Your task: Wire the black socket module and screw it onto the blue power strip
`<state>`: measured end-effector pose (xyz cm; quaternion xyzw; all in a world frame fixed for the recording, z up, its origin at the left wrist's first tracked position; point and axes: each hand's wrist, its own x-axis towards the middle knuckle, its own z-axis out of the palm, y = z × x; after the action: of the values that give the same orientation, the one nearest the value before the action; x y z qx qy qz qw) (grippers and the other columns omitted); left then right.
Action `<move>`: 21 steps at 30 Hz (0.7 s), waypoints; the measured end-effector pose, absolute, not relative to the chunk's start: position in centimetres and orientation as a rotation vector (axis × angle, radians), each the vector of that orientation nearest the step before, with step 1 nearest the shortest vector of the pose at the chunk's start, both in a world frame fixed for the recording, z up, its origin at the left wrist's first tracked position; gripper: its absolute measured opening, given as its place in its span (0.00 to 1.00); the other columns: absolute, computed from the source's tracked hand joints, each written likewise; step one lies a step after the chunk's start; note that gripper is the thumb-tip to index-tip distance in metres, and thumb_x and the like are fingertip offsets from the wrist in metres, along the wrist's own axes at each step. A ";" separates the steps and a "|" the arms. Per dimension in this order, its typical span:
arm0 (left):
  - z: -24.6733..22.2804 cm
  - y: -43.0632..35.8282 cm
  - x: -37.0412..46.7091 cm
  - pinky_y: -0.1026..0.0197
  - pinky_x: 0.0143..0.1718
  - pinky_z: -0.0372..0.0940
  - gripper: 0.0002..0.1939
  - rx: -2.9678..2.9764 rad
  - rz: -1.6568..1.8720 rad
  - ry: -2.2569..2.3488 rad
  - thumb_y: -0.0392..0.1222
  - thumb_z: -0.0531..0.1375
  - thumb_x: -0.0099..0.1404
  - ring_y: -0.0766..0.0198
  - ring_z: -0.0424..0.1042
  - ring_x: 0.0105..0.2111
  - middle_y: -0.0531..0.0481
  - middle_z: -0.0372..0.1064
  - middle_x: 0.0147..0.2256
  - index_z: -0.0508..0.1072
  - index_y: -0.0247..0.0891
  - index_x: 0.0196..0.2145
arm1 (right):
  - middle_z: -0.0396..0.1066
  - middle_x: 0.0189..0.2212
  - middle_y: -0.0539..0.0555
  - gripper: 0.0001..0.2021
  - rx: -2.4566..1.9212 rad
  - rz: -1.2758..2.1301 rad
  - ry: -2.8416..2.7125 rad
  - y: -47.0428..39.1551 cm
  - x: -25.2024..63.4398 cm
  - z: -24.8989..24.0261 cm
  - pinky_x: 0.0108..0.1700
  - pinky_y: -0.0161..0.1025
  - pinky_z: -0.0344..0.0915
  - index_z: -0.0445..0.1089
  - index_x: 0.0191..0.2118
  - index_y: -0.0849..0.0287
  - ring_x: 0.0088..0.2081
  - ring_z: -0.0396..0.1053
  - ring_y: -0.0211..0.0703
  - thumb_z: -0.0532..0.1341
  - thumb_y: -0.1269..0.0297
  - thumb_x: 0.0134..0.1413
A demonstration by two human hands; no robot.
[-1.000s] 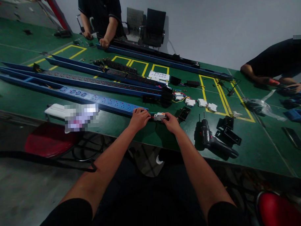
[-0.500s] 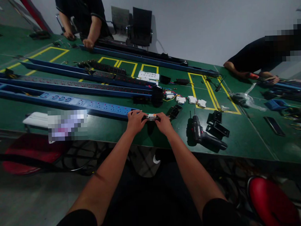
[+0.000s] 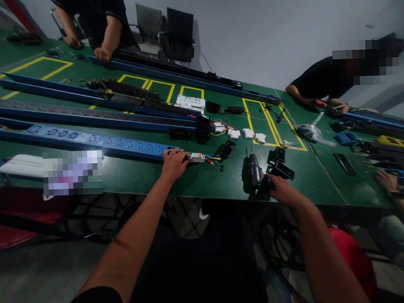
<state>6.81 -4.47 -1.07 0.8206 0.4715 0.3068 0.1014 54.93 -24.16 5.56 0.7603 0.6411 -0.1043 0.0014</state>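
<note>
Right hand has left the breaker — fingers now gripping the drill — left hand fingers beside it.

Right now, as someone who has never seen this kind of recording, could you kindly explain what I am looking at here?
This is one view from a camera worn on a person's head, looking down at their own bare arms over a green table. The left hand rests at the end of a long blue power strip, beside a small white breaker with coloured wires. The right hand grips a cordless drill lying on the table. More strips, white parts and black brackets lie about. Other people work at the far edge.
</note>
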 end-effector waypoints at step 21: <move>-0.7 -5.1 6.3 0.35 0.60 0.52 0.11 2.410 0.966 1.348 0.40 0.63 0.68 0.43 0.68 0.57 0.44 0.80 0.49 0.79 0.48 0.48 | 0.79 0.30 0.55 0.14 2.509 -0.310 2.581 -22.0 45.6 16.5 0.36 0.50 0.76 0.79 0.40 0.52 0.32 0.77 0.55 0.68 0.48 0.55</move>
<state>6.31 -5.08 -0.68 0.8190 0.4580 0.3284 0.1078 45.58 -21.99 16.45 0.6754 0.6945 -0.0834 -0.2335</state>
